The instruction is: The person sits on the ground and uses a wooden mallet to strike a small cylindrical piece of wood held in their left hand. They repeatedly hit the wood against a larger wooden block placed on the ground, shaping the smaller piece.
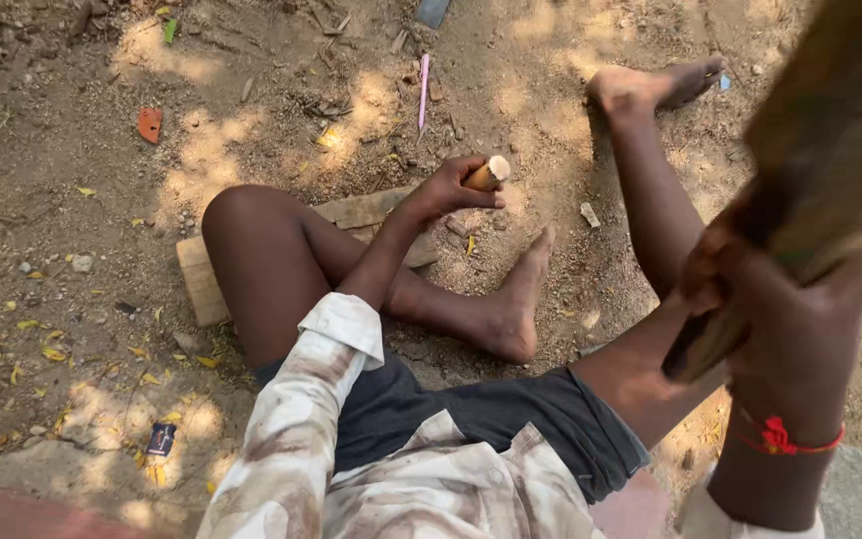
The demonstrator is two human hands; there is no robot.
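Note:
I sit on bare dirt with my legs bent and spread. My left hand reaches forward past my left knee and grips a short round wooden piece, its pale cut end pointing up and right. My right hand, raised close to the camera, is closed on the dark handle of a large wooden tool that rises blurred toward the upper right. A red thread is tied round my right wrist.
A flat wooden board lies under my left leg. A pink stick, an orange shard, small stones, wood chips and yellow leaves are scattered on the dirt. A stone slab edge is at the lower left.

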